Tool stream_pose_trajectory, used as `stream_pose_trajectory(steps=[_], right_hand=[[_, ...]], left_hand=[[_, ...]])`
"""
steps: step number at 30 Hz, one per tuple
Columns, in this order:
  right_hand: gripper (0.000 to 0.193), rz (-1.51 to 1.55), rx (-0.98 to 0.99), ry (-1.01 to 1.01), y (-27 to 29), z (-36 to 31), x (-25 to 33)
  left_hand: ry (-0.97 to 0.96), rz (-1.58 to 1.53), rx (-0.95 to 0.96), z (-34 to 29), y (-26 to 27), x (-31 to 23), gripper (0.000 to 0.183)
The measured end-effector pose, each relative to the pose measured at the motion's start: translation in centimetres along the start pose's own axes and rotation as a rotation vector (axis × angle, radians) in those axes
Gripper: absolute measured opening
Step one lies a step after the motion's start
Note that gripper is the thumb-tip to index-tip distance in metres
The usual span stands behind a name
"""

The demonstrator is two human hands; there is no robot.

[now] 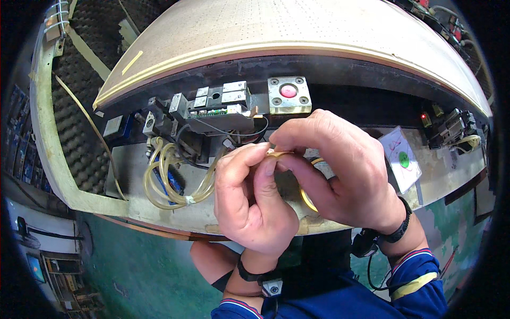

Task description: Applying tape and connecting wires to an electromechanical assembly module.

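Observation:
My left hand (254, 204) and my right hand (345, 173) meet over the front edge of the workbench. Between their fingertips is a small tan strip (280, 153), perhaps tape, pinched from both sides. Its ends are hidden by my thumbs and fingers. Behind my right hand, part of a yellow ring (308, 202) shows on the bench, mostly covered. Just beyond my fingers stands a square metal block with a red round button (288, 91) and a screw at each corner.
Coiled clear tubing (154, 183) lies left of my hands, beside a metal-and-wire assembly (220, 111). A card with a green spot (401, 159) rests to the right. Further right is another small mechanism (457, 130). A large perforated panel (297, 26) spans the back.

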State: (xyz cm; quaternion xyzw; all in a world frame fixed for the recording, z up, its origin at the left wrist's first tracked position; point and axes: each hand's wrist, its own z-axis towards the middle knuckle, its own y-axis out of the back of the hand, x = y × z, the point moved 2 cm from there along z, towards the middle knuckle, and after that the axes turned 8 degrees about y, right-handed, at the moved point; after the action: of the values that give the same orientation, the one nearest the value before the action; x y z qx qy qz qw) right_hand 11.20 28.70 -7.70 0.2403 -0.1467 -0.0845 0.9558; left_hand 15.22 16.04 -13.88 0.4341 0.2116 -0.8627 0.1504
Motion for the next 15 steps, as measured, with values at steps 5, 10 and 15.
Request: stream_pose_trajectory(steps=[5,10,15], right_hand=[[0.033,-0.002,0.007,-0.007,0.01,0.08,-0.02],[0.031,-0.008,0.017,-0.009,0.11,0.07,-0.08],[0.030,-0.015,0.024,-0.013,-0.04,0.23,0.00]], left_hand=[[-0.007,-0.085,0.018,0.08,0.00,0.04,0.028],[0.023,-0.098,0.043,0.13,-0.01,-0.06,0.032],[0.040,-0.075,0.058,0.15,0.32,-0.44,0.034]])
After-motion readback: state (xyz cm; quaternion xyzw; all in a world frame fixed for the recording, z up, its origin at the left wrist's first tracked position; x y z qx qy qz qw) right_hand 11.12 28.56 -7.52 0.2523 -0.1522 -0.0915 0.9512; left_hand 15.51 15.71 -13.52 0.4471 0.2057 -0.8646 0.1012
